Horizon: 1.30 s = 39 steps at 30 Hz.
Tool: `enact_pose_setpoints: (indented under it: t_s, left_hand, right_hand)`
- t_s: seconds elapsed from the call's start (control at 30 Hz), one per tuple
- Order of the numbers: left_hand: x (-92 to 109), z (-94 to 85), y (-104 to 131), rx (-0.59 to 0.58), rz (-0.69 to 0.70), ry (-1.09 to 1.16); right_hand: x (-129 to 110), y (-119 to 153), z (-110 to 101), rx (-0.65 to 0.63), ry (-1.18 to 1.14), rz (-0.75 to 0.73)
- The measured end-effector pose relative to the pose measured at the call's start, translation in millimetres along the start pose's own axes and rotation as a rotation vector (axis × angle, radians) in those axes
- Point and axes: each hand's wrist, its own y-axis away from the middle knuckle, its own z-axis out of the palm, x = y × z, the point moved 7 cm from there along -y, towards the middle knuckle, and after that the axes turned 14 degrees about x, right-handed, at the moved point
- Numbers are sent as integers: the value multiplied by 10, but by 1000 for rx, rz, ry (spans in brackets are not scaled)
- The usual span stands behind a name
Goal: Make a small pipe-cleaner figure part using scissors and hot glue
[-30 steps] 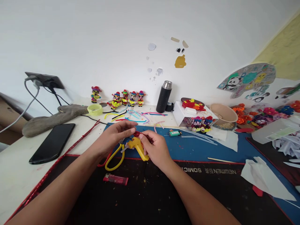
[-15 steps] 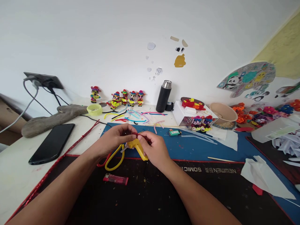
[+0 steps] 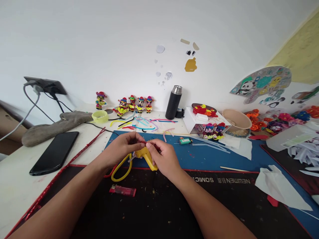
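My left hand point(image 3: 126, 146) and my right hand point(image 3: 162, 153) meet at the blue mat's near edge, fingertips pinched close together. Between them is a small dark red piece point(image 3: 146, 143), mostly hidden by the fingers. Just beneath the hands lies a yellow glue gun point(image 3: 149, 159), its nozzle pointing left. Yellow-handled scissors point(image 3: 122, 169), with a red loop partly behind my left wrist, rest beside it. Nearer to me, a pink lighter point(image 3: 122, 190) lies on the black mat point(image 3: 139, 215).
Red tinsel stems point(image 3: 82, 151) and a phone point(image 3: 54, 152) lie left. Behind are coloured stems point(image 3: 144, 124), small figures point(image 3: 132, 104), a black flask point(image 3: 173, 103) and a white box point(image 3: 190, 122). White paper point(image 3: 279, 186) and a wooden stick point(image 3: 234, 168) lie right.
The fingers have shifted slightly, and less of the dark red piece shows between them. The rest of the scene stands as before, apart from a small shift of the view.
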Motion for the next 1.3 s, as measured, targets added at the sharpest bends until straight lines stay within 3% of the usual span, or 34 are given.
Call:
enact_pose_setpoints:
  t_s: [0.63,0.83,1.07,1.3]
  left_hand:
    - [-133,96,-7,45,-158,248]
    - [-81,71,12,51,-58,107]
    - [-34,121,48,-32,-45,61]
    - [75,58,37,-83,33,-70]
  right_hand:
    - [44,-21,6,10,-94,41]
    - [15,-30,-11,17,-63,1]
    - [-3,-37,-46,50,18,-21]
    - [-43,-39,-55,62,55,-62]
